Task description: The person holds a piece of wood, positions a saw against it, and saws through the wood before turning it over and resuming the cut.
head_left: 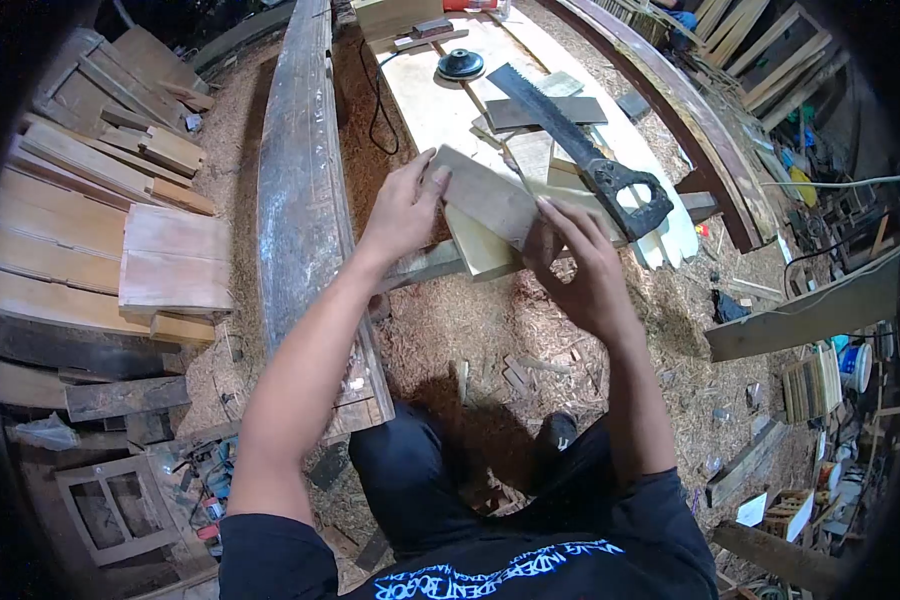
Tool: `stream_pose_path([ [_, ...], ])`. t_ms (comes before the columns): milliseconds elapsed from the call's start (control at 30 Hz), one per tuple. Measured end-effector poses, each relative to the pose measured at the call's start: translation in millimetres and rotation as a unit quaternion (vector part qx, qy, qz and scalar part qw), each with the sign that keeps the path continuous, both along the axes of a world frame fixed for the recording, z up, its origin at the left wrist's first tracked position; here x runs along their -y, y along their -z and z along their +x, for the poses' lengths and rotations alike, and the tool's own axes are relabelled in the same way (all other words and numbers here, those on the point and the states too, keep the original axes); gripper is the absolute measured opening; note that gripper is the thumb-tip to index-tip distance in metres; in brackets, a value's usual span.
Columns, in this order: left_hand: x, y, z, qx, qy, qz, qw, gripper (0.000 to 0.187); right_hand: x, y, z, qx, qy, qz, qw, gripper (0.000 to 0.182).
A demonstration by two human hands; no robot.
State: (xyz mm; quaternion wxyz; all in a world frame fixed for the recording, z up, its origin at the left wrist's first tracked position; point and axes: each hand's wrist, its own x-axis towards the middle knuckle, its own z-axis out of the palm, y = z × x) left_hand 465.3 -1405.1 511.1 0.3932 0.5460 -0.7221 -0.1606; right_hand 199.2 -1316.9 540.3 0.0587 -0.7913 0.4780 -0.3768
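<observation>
Left hand (pixel 400 208) and right hand (pixel 592 268) grip a wooden block (pixel 490 197); handsaw (pixel 568 133) lies just beside; round disc (pixel 461 64) beyond.

I hold a plain, grey-brown, rectangular wooden board (pixel 487 197) by its opposite ends, the right end nearer me.

A round black disc (pixel 460 66) sits toward the worktop's (pixel 417 98) left edge. A handsaw (pixel 572 142) lies aslant near the right edge.
</observation>
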Motion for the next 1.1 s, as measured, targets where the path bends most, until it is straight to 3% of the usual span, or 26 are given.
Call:
stream_pose_path([
  [67,-2.2,-9.1,-0.9,-0.120,0.049,0.051,0.990,0.049,13.9,-9.9,-13.6,-0.015,-0.086,-0.024,0.996,0.073],
  [200,1.6,-5.8,4.0,-0.200,0.069,0.097,0.973,0.045,22.8,-4.9,-24.2,0.021,-0.098,0.007,0.995,0.078],
  [267,5.9,-3.5,11.4,-0.217,0.096,0.080,0.968,0.046,20.8,1.0,-25.1,0.037,-0.094,0.004,0.995,0.078],
  [333,4.3,-8.5,13.3,-0.221,0.100,0.109,0.964,0.047,16.7,5.0,-25.4,0.125,-0.055,0.031,0.990,0.078],
  [400,0.0,-14.1,13.3,-0.301,0.145,0.130,0.933,0.045,23.6,25.4,-25.4,0.169,-0.021,0.031,0.985,0.078],
  [467,-3.6,-19.9,13.8,-0.299,0.155,0.148,0.930,0.044,30.9,35.0,-27.1,0.284,0.009,0.051,0.957,0.078],
  [500,-5.1,-21.8,13.4,-0.287,0.162,0.155,0.931,0.043,32.0,31.5,-27.9,0.202,0.019,-0.016,0.979,0.075],
  [733,-3.9,-21.1,28.3,-0.228,0.239,0.163,0.930,0.048,28.7,36.4,-27.2,0.169,0.020,-0.025,0.985,0.070],
  [867,-5.1,-21.8,28.3,-0.251,0.256,0.182,0.916,0.050,30.6,42.3,-30.2,0.192,0.016,-0.017,0.981,0.066],
  [1033,-8.1,-23.3,31.4,-0.217,0.273,0.182,0.919,0.054,30.2,46.2,-32.9,0.341,-0.082,0.072,0.934,0.056],
  [1100,-8.7,-23.9,31.3,-0.201,0.275,0.176,0.923,0.053,28.2,44.8,-34.7,0.340,-0.078,0.083,0.933,0.056],
])
